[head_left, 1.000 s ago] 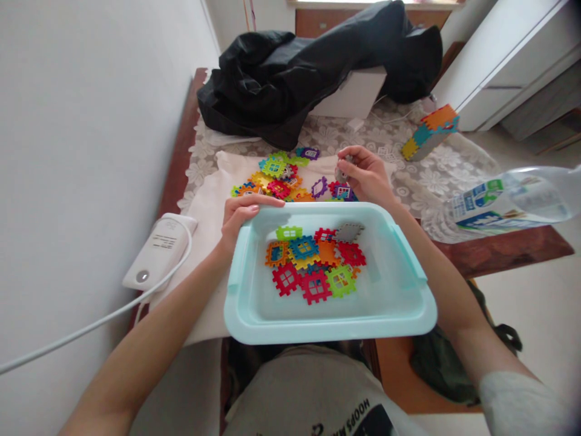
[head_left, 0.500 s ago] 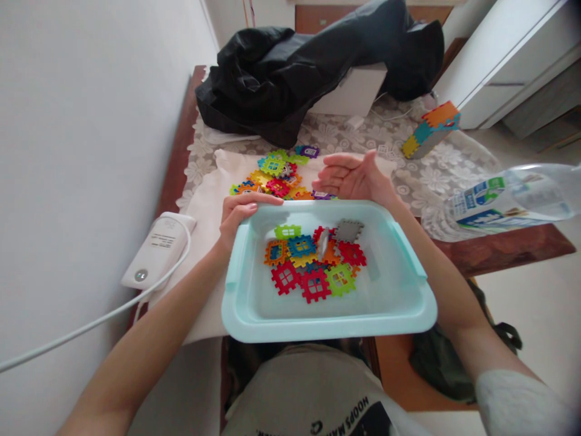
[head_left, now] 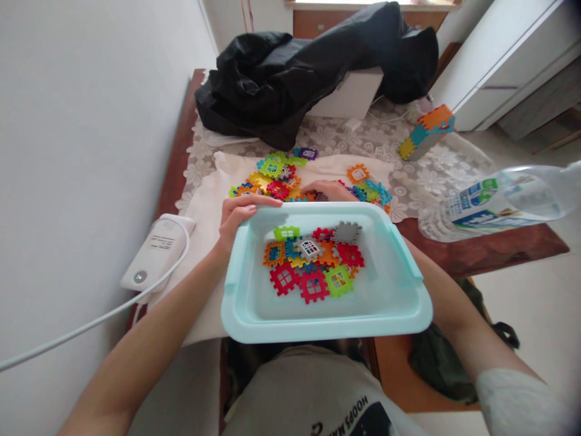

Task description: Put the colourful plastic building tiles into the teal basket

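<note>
My left hand (head_left: pixel 238 219) grips the far left corner of a light blue plastic basin (head_left: pixel 327 329). Inside the basin lie several interlocking plastic tiles, among them a red tile (head_left: pixel 314 286), a lime green tile (head_left: pixel 339 280), a grey tile (head_left: pixel 347 232) and a white window piece (head_left: pixel 309 249). Past the basin's far rim, my right hand (head_left: pixel 330 191) reaches down to a pile of loose tiles (head_left: pixel 278 175) on a white cloth (head_left: pixel 213 203). The rim partly hides its fingers, so I cannot see whether they hold a tile. More tiles (head_left: pixel 370 189) lie to its right.
A clear plastic bottle (head_left: pixel 494 203) lies on its side at the right. Behind it stands a built block of tiles (head_left: pixel 426 132). A black cloth or bag (head_left: pixel 290 72) and a white box (head_left: pixel 349 94) are at the back. A white corded device (head_left: pixel 157 251) sits left.
My right hand has gone from open above the far rim down to the tile pile. The white window piece has dropped flat among the tiles in the basin. My left hand stays put.
</note>
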`<state>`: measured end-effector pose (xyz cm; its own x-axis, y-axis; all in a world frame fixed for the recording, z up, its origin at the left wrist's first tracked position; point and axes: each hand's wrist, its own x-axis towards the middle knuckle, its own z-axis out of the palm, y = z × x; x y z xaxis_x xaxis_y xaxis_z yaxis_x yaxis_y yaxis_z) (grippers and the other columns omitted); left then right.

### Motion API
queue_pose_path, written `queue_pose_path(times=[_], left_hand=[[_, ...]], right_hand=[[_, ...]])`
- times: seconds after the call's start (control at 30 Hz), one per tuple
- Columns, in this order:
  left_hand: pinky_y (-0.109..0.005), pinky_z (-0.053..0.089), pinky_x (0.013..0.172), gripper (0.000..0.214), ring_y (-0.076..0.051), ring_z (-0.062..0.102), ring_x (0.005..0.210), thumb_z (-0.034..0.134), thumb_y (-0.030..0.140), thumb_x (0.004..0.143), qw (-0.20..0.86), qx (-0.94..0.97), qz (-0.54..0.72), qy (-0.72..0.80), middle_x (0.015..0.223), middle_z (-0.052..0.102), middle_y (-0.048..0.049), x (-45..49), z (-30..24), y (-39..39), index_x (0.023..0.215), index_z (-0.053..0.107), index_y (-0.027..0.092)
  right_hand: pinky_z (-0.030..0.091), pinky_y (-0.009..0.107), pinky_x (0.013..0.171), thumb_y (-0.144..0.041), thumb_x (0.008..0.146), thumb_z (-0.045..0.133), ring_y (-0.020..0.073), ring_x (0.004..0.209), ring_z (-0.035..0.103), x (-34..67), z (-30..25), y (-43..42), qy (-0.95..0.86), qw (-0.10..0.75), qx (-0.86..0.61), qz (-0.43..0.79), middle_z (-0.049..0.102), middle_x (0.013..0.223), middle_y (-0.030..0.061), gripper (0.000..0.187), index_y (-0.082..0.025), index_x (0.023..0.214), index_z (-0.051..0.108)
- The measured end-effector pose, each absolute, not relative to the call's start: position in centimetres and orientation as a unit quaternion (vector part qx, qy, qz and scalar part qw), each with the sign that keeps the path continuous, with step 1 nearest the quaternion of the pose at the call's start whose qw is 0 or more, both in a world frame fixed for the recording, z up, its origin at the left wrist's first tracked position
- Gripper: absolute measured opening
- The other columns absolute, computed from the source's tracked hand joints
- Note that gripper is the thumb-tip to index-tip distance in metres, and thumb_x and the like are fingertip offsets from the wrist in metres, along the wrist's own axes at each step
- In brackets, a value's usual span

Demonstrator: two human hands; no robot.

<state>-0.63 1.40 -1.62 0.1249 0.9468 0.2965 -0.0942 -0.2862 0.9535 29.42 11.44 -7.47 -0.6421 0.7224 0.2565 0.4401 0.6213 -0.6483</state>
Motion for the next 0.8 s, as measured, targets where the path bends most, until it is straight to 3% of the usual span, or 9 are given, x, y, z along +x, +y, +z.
queue_pose_path(times=[0.17,0.43,0.63,0.8], left_hand=[[-0.033,0.061,0.074,0.037,-0.024,0.08,0.085,0.066,0.037,0.094,0.469,0.591,0.545,0.366,0.096,0.092,-0.0102,-0.7,-1.9,1.4,0.094,0.099,0.021],[-0.028,0.059,0.07,0.033,-0.022,0.079,0.08,0.069,0.035,0.086,0.488,0.567,0.551,0.369,0.091,0.091,-0.0102,-0.2,-1.0,1.3,0.089,0.099,0.021],[-0.03,0.059,0.066,0.035,-0.024,0.078,0.078,0.069,0.037,0.087,0.475,0.572,0.552,0.377,0.089,0.091,-0.0118,-0.2,-1.0,1.3,0.087,0.099,0.02],[-0.032,0.058,0.066,0.036,-0.024,0.078,0.078,0.068,0.038,0.089,0.472,0.579,0.549,0.374,0.091,0.091,-0.013,-0.3,-1.2,1.4,0.09,0.099,0.019]], right_hand=[[0.065,0.036,0.088,-0.053,0.093,0.086,0.0217,0.091,0.076,29.7,-6.7,11.0,-0.775,0.353,-0.384,0.357,0.084,0.103,0.0058,0.043,-0.02,0.12,0.084],[0.062,0.035,0.081,-0.043,0.089,0.088,0.0185,0.082,0.068,30.4,-5.8,11.1,-0.683,0.458,-0.417,0.386,0.08,0.104,0.0024,0.032,-0.024,0.113,0.077],[0.069,0.035,0.092,-0.057,0.083,0.1,0.0209,0.101,0.077,30.5,-4.7,10.8,-0.57,0.537,-0.358,0.509,0.082,0.11,-0.0001,0.048,-0.03,0.111,0.073],[0.073,0.048,0.096,-0.081,0.084,0.092,0.031,0.123,0.081,31.0,-2.6,9.4,-0.527,0.531,-0.321,0.58,0.084,0.113,0.0044,0.059,-0.032,0.109,0.069]])
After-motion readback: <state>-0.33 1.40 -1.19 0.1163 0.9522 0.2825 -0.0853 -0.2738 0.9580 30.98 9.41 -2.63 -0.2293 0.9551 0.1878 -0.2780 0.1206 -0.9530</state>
